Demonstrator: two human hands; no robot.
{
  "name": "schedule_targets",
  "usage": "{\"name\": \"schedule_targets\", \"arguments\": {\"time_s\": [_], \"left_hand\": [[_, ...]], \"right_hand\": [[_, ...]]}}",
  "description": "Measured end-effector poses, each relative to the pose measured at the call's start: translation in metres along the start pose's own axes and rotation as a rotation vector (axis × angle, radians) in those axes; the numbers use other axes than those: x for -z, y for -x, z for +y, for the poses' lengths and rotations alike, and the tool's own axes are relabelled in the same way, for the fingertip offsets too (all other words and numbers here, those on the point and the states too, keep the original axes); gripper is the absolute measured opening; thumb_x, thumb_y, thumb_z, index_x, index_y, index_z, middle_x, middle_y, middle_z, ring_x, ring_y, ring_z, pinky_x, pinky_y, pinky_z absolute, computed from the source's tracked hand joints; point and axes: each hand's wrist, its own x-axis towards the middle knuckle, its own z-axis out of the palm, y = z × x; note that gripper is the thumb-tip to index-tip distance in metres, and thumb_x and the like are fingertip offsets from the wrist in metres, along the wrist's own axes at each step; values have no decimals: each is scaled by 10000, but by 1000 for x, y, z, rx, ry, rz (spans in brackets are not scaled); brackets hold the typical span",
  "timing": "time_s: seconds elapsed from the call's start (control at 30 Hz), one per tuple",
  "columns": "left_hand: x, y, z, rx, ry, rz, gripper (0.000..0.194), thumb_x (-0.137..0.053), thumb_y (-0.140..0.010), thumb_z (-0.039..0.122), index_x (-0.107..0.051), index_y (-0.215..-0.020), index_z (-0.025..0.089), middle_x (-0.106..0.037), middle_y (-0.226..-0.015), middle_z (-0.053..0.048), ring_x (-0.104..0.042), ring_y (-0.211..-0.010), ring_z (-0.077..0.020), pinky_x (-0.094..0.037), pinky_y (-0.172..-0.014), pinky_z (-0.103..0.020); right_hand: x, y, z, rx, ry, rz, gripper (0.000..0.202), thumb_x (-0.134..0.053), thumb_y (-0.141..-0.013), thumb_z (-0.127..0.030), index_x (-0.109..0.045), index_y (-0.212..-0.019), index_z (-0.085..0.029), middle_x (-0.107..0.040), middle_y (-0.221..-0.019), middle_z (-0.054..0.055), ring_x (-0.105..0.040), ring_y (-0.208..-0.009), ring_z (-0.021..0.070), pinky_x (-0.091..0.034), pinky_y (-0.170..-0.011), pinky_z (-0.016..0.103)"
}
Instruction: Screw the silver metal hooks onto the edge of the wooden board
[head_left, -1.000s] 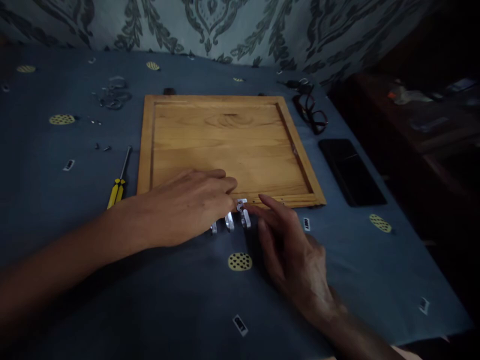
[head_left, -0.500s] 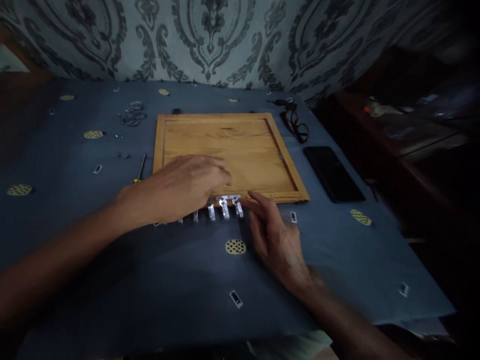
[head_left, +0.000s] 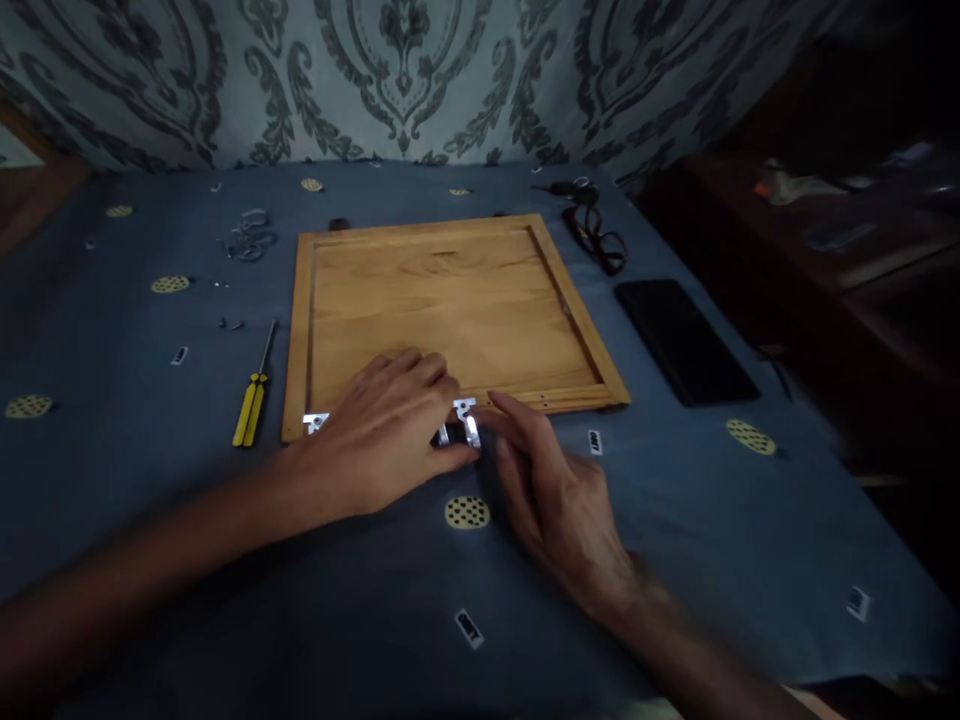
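A framed wooden panel (head_left: 450,300) lies flat on the blue patterned cloth. Shiny metal clips (head_left: 466,422) line its near edge; part of the row is hidden under my left hand (head_left: 390,425). That hand lies over the near edge, fingers on the frame and thumb stretched below the clips, and its grip cannot be made out. My right hand (head_left: 559,490) is at the right end of the row, index finger extended along the edge beside the last visible clip, the other fingers curled. Another metal piece (head_left: 316,422) shows at the panel's near left corner.
Left of the panel lies a yellow-handled screwdriver (head_left: 251,410), with small screws (head_left: 231,324) and loose metal pieces (head_left: 247,238) beyond it. To the right are eyeglasses (head_left: 596,240), a black phone (head_left: 686,342) and a dark object like keys (head_left: 570,188).
My left hand has come down and nearer, over the clips, uncovering the screwdriver's handle and the panel's left side. My right hand has barely moved. The view has shifted slightly.
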Motion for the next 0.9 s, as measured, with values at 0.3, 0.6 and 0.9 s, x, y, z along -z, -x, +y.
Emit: {"name": "schedule_targets", "arguments": {"time_s": [0.3,0.6,0.9], "left_hand": [[-7,1,6,30,-49,33,358,-626,-846,486,-633,-1033,181,-617,-1007,-36,-539,-1022,-259,-450,-888,-432],[-9,1,6,-6,-41,91,281,-620,-862,407,-646,-1006,166,-627,-994,-34,-564,-1004,-264,-459,-891,-471],[-6,1,7,-2,-39,76,278,-623,-859,399,-647,-1005,162,-640,-1009,-41,-572,-1013,-272,-460,-920,-480]], "right_hand": [[0,3,3,4,6,-22,394,-416,-974,-143,-413,-1367,-169,-767,-919,48,-723,-682,149,-577,-596,231],[1,3,4,-12,-13,-26,382,-434,-966,-134,-452,-1346,-170,-764,-912,45,-723,-715,156,-580,-594,239],[3,1,2,-37,-52,-38,393,-430,-964,-126,-458,-1351,-186,-765,-931,38,-729,-727,149,-600,-639,246]]}}
